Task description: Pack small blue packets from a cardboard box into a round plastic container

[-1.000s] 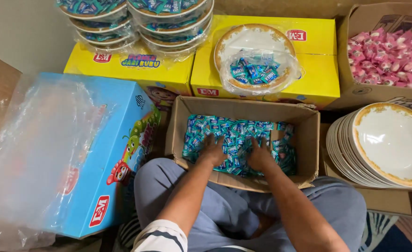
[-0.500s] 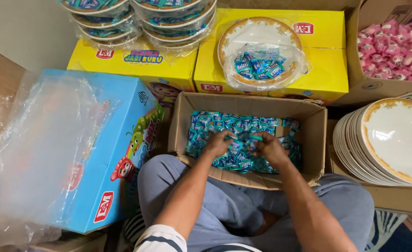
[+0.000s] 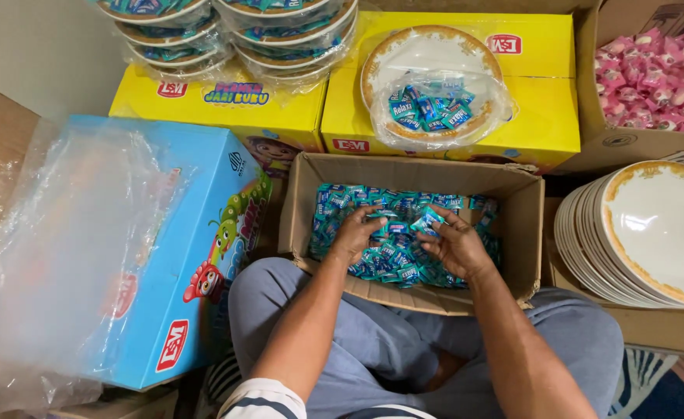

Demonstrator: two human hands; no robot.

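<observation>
An open cardboard box [image 3: 513, 233] sits in front of my knees, filled with small blue and teal wrapped candies [image 3: 342, 200]. Both hands are inside it. My left hand [image 3: 355, 233] is cupped around a bunch of candies. My right hand [image 3: 457, 244] faces it, fingers curled around more candies, one teal wrapper sticking up between the fingertips. A plate wrapped in clear plastic [image 3: 429, 81] with blue candies on it lies on a yellow box behind.
Two stacks of wrapped candy plates [image 3: 233, 35] stand on yellow boxes [image 3: 210, 109] at the back. A box of pink candies [image 3: 656, 74] is at the upper right. Empty gold-rimmed plates [image 3: 644, 233] are stacked right. A blue carton [image 3: 195, 256] under clear plastic sheets [image 3: 55, 256] lies left.
My hands went from lying flat on the candies to closing around them and lifting a little, drawing toward each other.
</observation>
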